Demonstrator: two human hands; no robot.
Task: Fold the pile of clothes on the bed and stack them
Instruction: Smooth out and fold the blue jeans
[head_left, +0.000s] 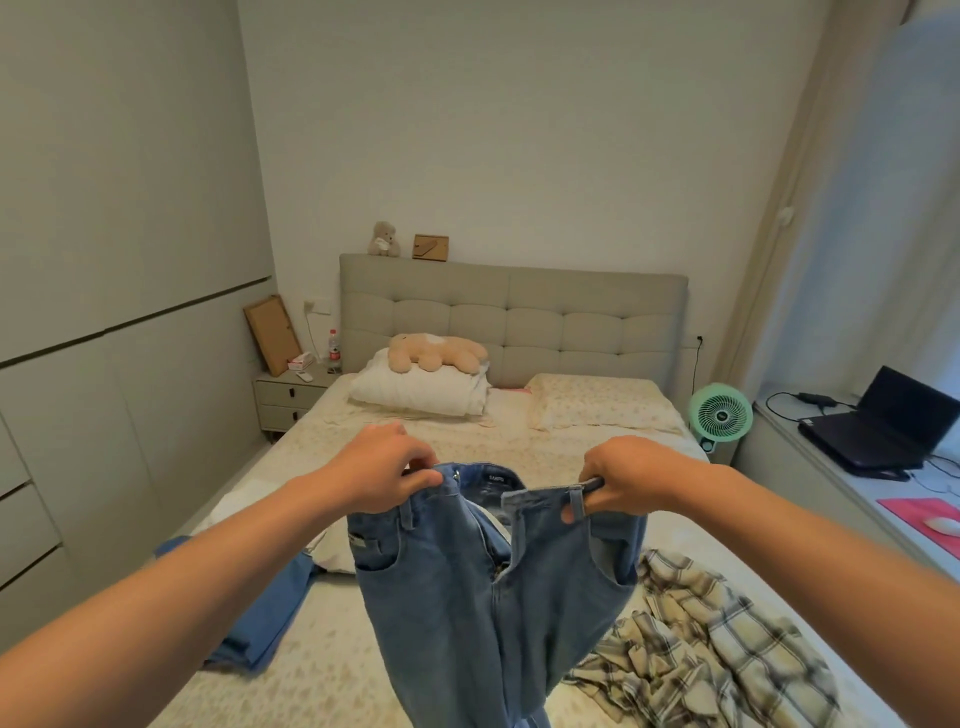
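Holding up the jeans (483, 597) at lower centre, above the bed (322, 447). Left hand (382, 470) and right hand (631, 480) pinching opposite ends of the waistband, fingers curled round it. Likely hanging heavy yet floppy; gripping the thick waistband seeming best. Showing faded blue denim, fly open.

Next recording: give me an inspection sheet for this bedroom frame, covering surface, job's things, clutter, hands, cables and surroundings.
Surface: bed with pale floral sheet, wrinkled.
Job's things: jeans held up by the waistband, unbuttoned, legs hanging; plaid shirt crumpled at right; blue garment lying at left.
Clutter: plush toy on a folded white duvet; pillow.
Hands: left hand and right hand each grip a waistband side.
Cables: laptop charger lead on the desk; cord at the wall socket by the nightstand.
Surroundings: green fan, headboard, wardrobe at left.
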